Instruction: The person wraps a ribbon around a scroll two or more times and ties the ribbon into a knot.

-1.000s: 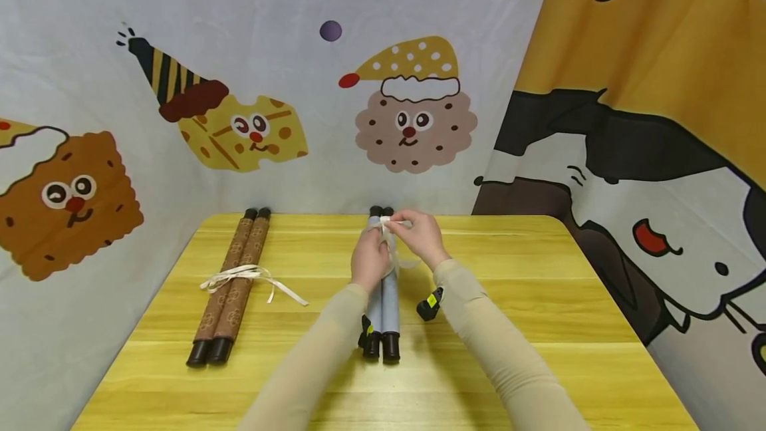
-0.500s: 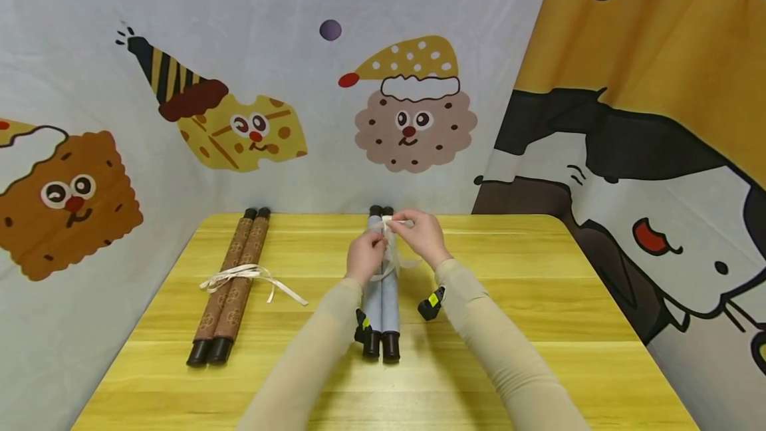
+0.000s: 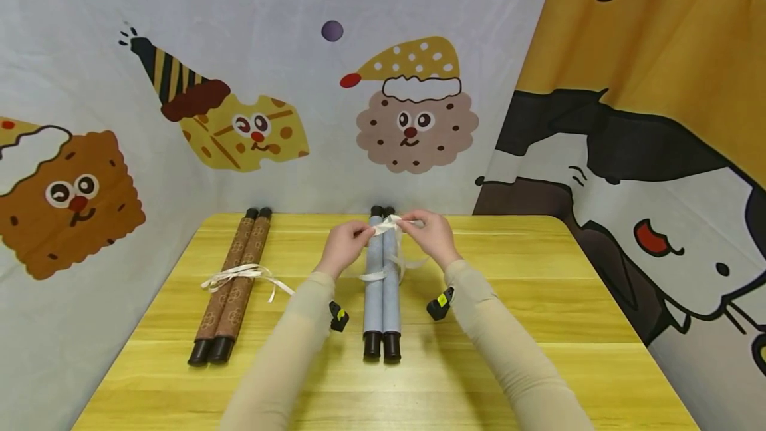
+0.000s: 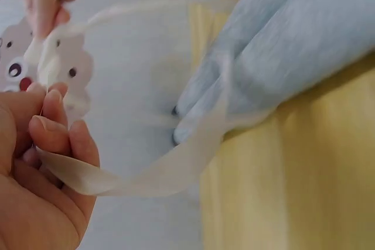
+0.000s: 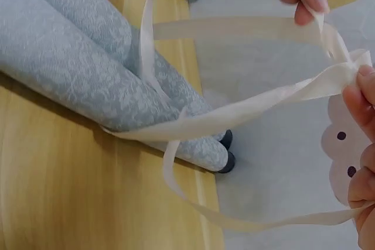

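A pale blue patterned scroll (image 3: 374, 308), wound on two rollers with dark end knobs, lies lengthwise on the table. Around it passes a cream ribbon (image 5: 234, 112), whose ends are lifted above the far part of the scroll. My left hand (image 3: 344, 245) pinches one ribbon end between thumb and fingers. Opposite it, my right hand (image 3: 432, 237) pinches the other side, close to where the strands cross. In the left wrist view a strand of the ribbon (image 4: 170, 171) loops down from the left hand's fingers (image 4: 53, 136). The loop stands slack, off the scroll's surface.
To the left lies a brown patterned scroll (image 3: 230, 308) bound with a cream ribbon bow (image 3: 239, 274). Both scrolls rest on a yellow wooden table (image 3: 509, 351). A cartoon-printed cloth (image 3: 323, 151) hangs right behind the table's far edge.
My left hand has moved left, away from the right hand, drawing ribbon out between them. The right hand has shifted slightly right. The blue scroll stays in place.
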The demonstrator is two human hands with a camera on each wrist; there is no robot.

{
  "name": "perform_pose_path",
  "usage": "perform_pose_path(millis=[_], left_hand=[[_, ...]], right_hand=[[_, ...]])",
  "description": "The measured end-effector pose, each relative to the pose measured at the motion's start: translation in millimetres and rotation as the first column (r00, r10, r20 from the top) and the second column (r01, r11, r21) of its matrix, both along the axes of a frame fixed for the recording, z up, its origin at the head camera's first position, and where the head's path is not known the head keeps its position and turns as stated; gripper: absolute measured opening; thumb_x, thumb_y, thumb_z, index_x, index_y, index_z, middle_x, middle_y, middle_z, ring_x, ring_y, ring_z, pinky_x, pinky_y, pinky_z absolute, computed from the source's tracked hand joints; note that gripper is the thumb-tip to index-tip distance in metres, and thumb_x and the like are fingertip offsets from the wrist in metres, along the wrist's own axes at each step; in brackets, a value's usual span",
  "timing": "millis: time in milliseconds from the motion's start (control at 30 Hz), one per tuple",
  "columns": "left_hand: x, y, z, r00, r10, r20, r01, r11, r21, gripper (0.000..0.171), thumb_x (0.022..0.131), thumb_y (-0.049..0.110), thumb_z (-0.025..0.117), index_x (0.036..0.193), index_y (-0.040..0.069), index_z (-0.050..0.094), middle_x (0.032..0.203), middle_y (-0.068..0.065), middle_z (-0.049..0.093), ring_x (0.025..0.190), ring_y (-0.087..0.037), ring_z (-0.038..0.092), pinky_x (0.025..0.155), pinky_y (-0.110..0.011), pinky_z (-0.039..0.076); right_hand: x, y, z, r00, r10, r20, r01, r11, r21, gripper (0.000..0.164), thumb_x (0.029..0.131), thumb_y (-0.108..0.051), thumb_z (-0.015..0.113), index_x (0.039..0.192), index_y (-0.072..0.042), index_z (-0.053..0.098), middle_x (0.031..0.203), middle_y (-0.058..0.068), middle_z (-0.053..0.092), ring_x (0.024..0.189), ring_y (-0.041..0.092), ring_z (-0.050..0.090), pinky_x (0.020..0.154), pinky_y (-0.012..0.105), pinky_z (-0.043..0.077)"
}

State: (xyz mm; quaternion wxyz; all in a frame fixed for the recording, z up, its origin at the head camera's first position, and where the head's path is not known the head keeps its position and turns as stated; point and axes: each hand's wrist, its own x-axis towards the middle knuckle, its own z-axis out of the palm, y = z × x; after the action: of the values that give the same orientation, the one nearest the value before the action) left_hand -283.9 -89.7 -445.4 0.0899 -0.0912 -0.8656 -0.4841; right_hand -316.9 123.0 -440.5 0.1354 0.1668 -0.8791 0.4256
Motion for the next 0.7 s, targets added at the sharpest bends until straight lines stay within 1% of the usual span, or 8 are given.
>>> perform_pose_path(millis=[67, 200, 300, 400, 500, 600, 700], left_hand=[[-0.3, -7.8, 6.1, 0.999, -0.033, -0.023, 0.032, 0.998, -0.056, 0.018, 0.098, 0.021, 0.065, 0.091, 0.006, 0.072, 0.075, -0.003, 0.065, 0.065, -0.016, 0.055, 0.06, -0.03, 0.045], [-1.2, -23.9, 15.9, 0.996, -0.091, -0.027, 0.085, 0.983, -0.161, 0.018, 0.098, 0.022, 0.064, 0.09, 0.008, 0.072, 0.071, 0.0, 0.062, 0.062, -0.016, 0.052, 0.058, -0.031, 0.043], [-0.6, -34.5, 21.7, 0.993, -0.115, -0.01, 0.11, 0.969, -0.22, 0.019, 0.099, 0.022, 0.063, 0.091, 0.008, 0.073, 0.07, 0.001, 0.061, 0.059, -0.016, 0.049, 0.056, -0.031, 0.04], [0.9, -43.2, 25.1, 0.992, -0.128, -0.012, 0.119, 0.955, -0.273, 0.019, 0.099, 0.021, 0.063, 0.09, 0.007, 0.073, 0.07, 0.0, 0.061, 0.057, -0.016, 0.047, 0.055, -0.031, 0.039], [2.0, -51.5, 25.3, 0.992, -0.124, -0.013, 0.114, 0.944, -0.31, 0.02, 0.1, 0.021, 0.061, 0.089, 0.009, 0.072, 0.071, -0.002, 0.062, 0.057, -0.016, 0.048, 0.055, -0.032, 0.04], [3.9, -60.7, 24.6, 0.995, -0.098, -0.004, 0.091, 0.94, -0.328, 0.02, 0.101, 0.022, 0.06, 0.09, 0.01, 0.071, 0.072, -0.002, 0.062, 0.058, -0.016, 0.049, 0.057, -0.034, 0.042], [6.4, -71.4, 22.2, 0.997, -0.071, 0.009, 0.069, 0.937, -0.342, 0.02, 0.101, 0.02, 0.059, 0.091, 0.009, 0.071, 0.074, -0.004, 0.063, 0.057, -0.017, 0.048, 0.059, -0.036, 0.043]], right_hand=[[0.2, 2.8, 1.3, 1.0, 0.003, -0.012, -0.002, 1.0, 0.025, 0.019, 0.092, -0.031, 0.073, 0.097, -0.014, 0.078, 0.098, 0.001, 0.074, 0.092, 0.021, 0.067, 0.083, 0.043, 0.051], [1.7, 8.6, 5.1, 0.999, 0.012, -0.036, -0.008, 0.995, 0.1, 0.019, 0.092, -0.032, 0.072, 0.097, -0.015, 0.077, 0.099, 0.001, 0.074, 0.092, 0.022, 0.068, 0.081, 0.043, 0.052], [3.6, 12.6, 7.7, 0.998, 0.03, -0.054, -0.022, 0.988, 0.154, 0.019, 0.093, -0.033, 0.071, 0.098, -0.016, 0.077, 0.101, 0.001, 0.074, 0.094, 0.023, 0.068, 0.084, 0.043, 0.051], [4.7, 16.4, 8.4, 0.996, 0.051, -0.067, -0.038, 0.982, 0.184, 0.017, 0.093, -0.031, 0.071, 0.098, -0.015, 0.077, 0.1, 0.001, 0.074, 0.093, 0.023, 0.068, 0.085, 0.045, 0.052], [4.5, 21.2, 5.5, 0.995, 0.059, -0.08, -0.041, 0.977, 0.21, 0.015, 0.093, -0.029, 0.071, 0.096, -0.015, 0.077, 0.096, -0.001, 0.073, 0.09, 0.022, 0.068, 0.083, 0.044, 0.052], [4.0, 27.1, 0.2, 0.995, 0.051, -0.083, -0.031, 0.973, 0.23, 0.013, 0.093, -0.028, 0.071, 0.093, -0.015, 0.076, 0.089, -0.004, 0.073, 0.084, 0.02, 0.067, 0.08, 0.043, 0.052], [4.1, 35.2, -5.8, 0.997, 0.036, -0.069, -0.018, 0.969, 0.245, 0.013, 0.094, -0.028, 0.071, 0.092, -0.016, 0.076, 0.084, -0.005, 0.071, 0.079, 0.018, 0.066, 0.076, 0.043, 0.052]])
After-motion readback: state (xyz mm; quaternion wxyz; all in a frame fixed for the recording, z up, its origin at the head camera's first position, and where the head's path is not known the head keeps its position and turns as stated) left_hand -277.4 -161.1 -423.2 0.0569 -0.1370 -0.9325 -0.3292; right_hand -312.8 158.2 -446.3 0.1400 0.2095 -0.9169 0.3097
